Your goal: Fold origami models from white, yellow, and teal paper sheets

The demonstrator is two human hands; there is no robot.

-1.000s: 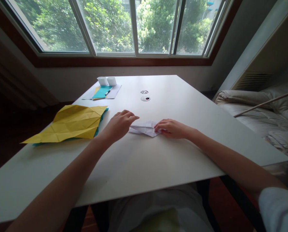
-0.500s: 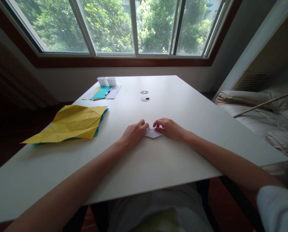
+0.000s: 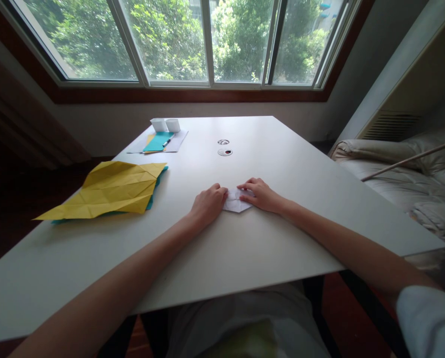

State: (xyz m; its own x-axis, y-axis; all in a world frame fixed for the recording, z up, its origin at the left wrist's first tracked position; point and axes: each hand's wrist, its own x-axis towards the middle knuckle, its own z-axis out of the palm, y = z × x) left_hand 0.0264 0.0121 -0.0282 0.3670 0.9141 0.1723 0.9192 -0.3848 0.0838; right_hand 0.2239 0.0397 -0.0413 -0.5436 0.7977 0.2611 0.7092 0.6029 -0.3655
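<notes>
Closest to the camera is the wide white table [image 3: 222, 258], with both bare forearms stretched out over it. The left hand [image 3: 207, 205] and the right hand [image 3: 262, 195] meet at a small folded piece of white paper [image 3: 236, 202] lying flat on the tabletop around the middle. Both hands press down on it with their fingertips — neither is clenched and neither lifts it. A second ago the paper was puffed up and spread wider, with the left hand further off to the left; now it's squashed into a smaller flat shape and the hands sit close on either side.

Further left lies a big creased yellow paper sheet [image 3: 108, 190] on top of a teal sheet [image 3: 152, 199] — same spot as before. Beyond the hands there's a round cable hole [image 3: 224, 152], then at the far edge a teal notebook [image 3: 157, 142] with a pen [image 3: 166, 143] and two little white paper boxes [image 3: 166, 125].
</notes>
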